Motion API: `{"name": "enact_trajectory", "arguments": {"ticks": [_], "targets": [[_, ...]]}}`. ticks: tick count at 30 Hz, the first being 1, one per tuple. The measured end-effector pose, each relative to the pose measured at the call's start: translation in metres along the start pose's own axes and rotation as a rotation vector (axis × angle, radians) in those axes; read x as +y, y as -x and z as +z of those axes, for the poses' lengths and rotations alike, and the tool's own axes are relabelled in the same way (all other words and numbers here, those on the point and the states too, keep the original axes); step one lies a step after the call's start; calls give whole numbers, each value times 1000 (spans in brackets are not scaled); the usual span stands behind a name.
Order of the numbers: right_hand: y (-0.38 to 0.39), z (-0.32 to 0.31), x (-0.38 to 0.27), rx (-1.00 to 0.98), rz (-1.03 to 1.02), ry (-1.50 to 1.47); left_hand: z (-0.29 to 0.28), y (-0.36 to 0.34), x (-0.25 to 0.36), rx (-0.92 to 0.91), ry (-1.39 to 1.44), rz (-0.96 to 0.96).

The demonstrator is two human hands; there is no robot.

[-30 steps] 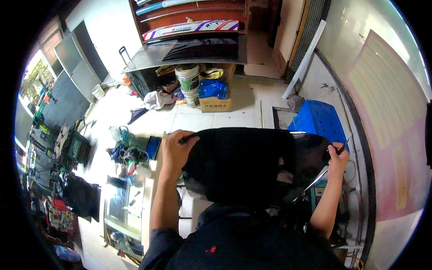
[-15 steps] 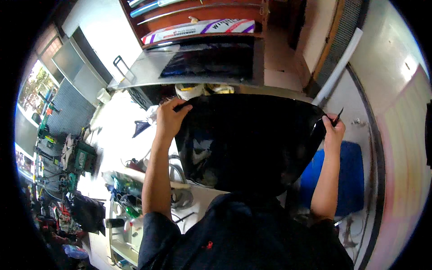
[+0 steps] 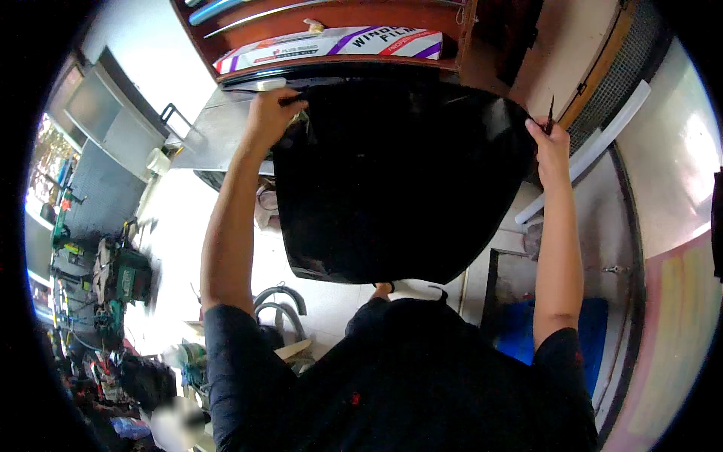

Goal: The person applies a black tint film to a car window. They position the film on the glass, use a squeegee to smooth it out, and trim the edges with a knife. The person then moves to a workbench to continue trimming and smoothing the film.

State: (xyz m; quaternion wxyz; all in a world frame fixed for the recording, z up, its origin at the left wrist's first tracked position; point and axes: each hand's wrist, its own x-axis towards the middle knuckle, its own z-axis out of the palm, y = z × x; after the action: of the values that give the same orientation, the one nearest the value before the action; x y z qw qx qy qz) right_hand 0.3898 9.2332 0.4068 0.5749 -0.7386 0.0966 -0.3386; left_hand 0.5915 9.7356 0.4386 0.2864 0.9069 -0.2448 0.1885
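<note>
One shirt [image 3: 422, 369], black, nearest to me, with a small red mark too blurred for me to read. One crate [image 3: 516, 335], blue, low at the right, partly covered. One sheet [image 3: 407, 181], black, glossy, round-cornered, hung out in front of the shirt, its far edge overlapping the table [image 3: 218, 143] in my view; I cannot tell whether they touch. One left hand [image 3: 273, 120], fingers closed on the sheet's far left corner, a short dark piece [image 3: 294, 98] among them that I cannot identify. One right hand [image 3: 553, 151], pinching the far right corner, a thin pointed tool [image 3: 550, 114] upright in the same grip, presumably to keep it ready. Corners held wide apart, I judge, so the sheet stays flat and uncreased. One tube [image 3: 602, 143], white, slanted at the right, probably leaned to save floor. One rack [image 3: 392, 16], brown, rearmost; rolls [image 3: 226, 9] laid lengthwise, which suits their length; one carton [image 3: 324, 45], long, white, striped purple and red, bold dark lettering facing me, smaller red print beside it.
</note>
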Motion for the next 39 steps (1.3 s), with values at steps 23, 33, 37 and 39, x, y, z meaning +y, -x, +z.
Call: {"name": "enact_trajectory", "arguments": {"ticks": [23,33,37,39], "targets": [[-368,186,433,56,599,152,324,-129,-223,86,166,-444],[-216,186,495,-171,773,86,369,173,-238,-31,379,-1589],[-169,171,489,-405,657,205,381,172,-248,-67,533,-1557],[-144,177,464,-354,671,178,374,156,-255,-171,643,-1517]]}}
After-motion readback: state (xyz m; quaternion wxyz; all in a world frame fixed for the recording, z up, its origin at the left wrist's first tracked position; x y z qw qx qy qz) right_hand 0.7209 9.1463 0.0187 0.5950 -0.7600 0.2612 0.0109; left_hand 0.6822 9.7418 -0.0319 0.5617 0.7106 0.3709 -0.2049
